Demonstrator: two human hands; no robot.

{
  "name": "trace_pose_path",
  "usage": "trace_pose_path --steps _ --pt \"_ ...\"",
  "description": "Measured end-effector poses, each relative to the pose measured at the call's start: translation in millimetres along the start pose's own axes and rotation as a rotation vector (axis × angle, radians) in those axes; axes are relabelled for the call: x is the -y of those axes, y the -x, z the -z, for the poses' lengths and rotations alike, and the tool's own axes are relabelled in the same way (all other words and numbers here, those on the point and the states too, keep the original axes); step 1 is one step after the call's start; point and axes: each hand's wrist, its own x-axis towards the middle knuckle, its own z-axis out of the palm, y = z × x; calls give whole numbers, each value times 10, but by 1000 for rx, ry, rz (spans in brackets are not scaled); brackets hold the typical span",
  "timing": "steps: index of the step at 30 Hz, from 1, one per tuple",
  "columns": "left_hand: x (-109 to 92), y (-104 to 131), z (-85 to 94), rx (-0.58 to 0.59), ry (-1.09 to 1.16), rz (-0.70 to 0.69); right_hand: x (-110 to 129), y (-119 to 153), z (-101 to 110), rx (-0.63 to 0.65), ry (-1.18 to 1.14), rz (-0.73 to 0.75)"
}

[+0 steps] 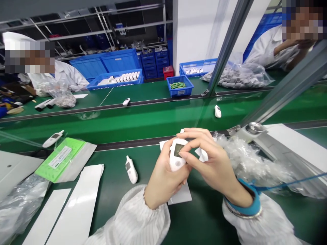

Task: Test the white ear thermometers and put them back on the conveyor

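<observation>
My left hand (163, 173) is wrapped round a white handheld device (176, 162) with a small grey screen and a round button. The device stands upright, its screen facing me. Thumb and index finger of my right hand (209, 156) are pressed together at the screen's right edge; whether they pinch a thin film there is too small to tell. A blue wrist strap sits on my right wrist. Under my hands lies a white sheet (182, 195). A similar white device (131, 170) rests on the green table to the left.
White strips (79, 200) and a green packet (62, 158) lie left. Crumpled plastic film (258, 166) is at the right. Beyond a dark rail, more devices sit on the green belt (158, 119). Blue trays (180, 92) and two people in white coats are across.
</observation>
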Motion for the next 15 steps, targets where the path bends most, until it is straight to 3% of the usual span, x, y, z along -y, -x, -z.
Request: trace_pose_path --steps 8,15 --pt "-31 -5 -26 -12 -8 9 4 -18 8 -28 1 -8" --pt "-3 29 -11 47 -25 0 6 -33 12 -60 -39 -22"
